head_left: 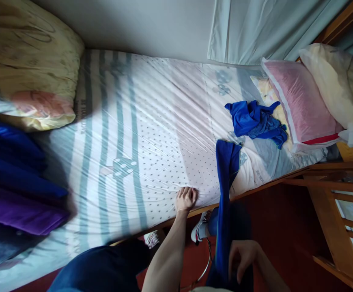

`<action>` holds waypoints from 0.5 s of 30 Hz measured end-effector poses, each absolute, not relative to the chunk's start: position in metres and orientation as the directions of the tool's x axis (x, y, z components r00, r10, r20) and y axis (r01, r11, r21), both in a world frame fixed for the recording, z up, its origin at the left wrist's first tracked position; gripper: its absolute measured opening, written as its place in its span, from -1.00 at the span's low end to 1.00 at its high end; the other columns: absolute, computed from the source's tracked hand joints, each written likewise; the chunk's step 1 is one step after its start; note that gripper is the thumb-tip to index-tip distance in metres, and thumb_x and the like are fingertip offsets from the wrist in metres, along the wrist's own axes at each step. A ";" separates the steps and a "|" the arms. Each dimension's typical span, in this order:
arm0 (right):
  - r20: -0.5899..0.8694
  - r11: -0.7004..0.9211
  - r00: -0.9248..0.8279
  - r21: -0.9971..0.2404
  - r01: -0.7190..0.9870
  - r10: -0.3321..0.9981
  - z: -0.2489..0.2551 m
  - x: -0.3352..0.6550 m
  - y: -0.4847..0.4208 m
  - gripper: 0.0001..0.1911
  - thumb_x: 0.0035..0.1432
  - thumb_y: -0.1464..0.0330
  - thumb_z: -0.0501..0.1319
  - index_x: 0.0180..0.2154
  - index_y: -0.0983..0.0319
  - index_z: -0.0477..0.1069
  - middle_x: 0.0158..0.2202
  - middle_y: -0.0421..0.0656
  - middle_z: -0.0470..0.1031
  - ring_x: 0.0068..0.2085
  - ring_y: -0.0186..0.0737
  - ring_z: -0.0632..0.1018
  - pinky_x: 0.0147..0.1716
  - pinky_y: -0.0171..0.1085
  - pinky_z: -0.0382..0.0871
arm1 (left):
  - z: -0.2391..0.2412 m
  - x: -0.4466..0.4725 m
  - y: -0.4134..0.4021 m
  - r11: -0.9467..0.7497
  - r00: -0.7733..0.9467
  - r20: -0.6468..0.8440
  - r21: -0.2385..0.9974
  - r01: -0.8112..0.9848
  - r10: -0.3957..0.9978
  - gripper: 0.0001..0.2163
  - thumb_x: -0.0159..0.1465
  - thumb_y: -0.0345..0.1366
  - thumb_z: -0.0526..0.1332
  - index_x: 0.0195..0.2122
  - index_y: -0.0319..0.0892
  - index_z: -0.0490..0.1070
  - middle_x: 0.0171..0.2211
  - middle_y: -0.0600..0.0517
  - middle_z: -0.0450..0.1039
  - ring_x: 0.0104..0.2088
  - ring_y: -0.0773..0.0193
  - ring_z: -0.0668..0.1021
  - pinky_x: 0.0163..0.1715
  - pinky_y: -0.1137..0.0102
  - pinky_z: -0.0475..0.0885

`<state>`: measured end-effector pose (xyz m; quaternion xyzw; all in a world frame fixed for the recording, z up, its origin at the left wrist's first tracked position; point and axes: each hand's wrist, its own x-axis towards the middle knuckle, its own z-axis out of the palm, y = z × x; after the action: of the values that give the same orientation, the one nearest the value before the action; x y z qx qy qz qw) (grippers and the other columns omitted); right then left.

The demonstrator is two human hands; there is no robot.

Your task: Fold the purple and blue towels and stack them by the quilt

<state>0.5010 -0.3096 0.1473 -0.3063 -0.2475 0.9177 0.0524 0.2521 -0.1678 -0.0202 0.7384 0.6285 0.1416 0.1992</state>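
Creases fan across the sheet [152,134] toward the left hand [186,199], which rests at the near edge of the mattress; its grip is closed, fingers curled in on the cloth. The right hand [242,256] is lower, off the bed and over the red floor [286,231], its grip clamped on the bottom end of the blue garment [225,182]. The garment is drawn out into a narrow strip. Its long axis runs almost straight up and down in the view, across the bed's length: the upper end lies flat on the sheet and points toward the wall side, while the rest crosses the wooden bed frame [274,181] and hangs down to the right hand. Just beyond its upper end, apart from it, a crumpled blue cloth [255,119] lies against a pink pillow [301,105], with a cream pillow [337,81] behind that. The sheet is pale, with grey-green stripes, small dots and cartoon shapes. Short lines of printed lettering run along the stripes near the yellow pillow [27,61] and again near the frame right of the garment, but they are too small and blurred to read with certainty. Folded blue and purple blankets [15,182] are stacked at the left end of the bed. A white shoe [199,232] shows below the frame, between the two arms.
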 end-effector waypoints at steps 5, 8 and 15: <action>-0.479 -0.774 -0.647 -0.559 -0.296 0.593 0.140 0.492 -0.353 -0.37 -0.55 -0.09 0.66 -0.55 0.23 0.56 -0.60 -0.24 0.44 -0.53 -0.36 0.42 -0.48 -0.33 0.28 | -0.018 0.253 -0.163 -0.097 0.167 -0.102 0.490 0.866 0.981 -0.66 0.45 -0.25 0.02 -0.40 -0.15 0.50 -0.34 -0.16 0.53 -0.19 0.04 0.54 -0.14 0.20 0.36; -0.497 -0.604 -0.345 -0.685 -0.408 0.797 0.145 0.484 -0.367 -0.37 -0.54 -0.12 0.65 -0.62 0.16 0.46 -0.61 -0.29 0.34 -0.50 -0.36 0.40 -0.44 -0.33 0.31 | -0.006 0.253 -0.156 -0.065 0.154 -0.111 0.565 0.822 0.982 -0.69 0.43 -0.25 0.04 -0.40 -0.15 0.48 -0.28 -0.18 0.56 -0.12 0.02 0.56 -0.06 0.19 0.41; -0.407 -0.365 0.072 -0.874 -0.322 0.911 0.230 0.440 -0.359 -0.49 -0.36 0.07 0.66 -0.61 0.19 0.44 -0.51 -0.28 0.33 -0.43 -0.35 0.41 -0.38 -0.30 0.36 | 0.098 0.221 -0.277 0.215 0.281 -0.340 0.893 0.395 0.897 -0.76 0.31 -0.22 0.22 -0.04 -0.17 0.48 -0.18 -0.07 0.63 -0.20 0.16 0.63 -0.10 0.26 0.54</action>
<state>0.4405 -0.3586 0.2297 -0.5405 -0.2721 0.6246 0.4936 0.2213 -0.2767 0.0984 0.5831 0.5540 0.2293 0.5482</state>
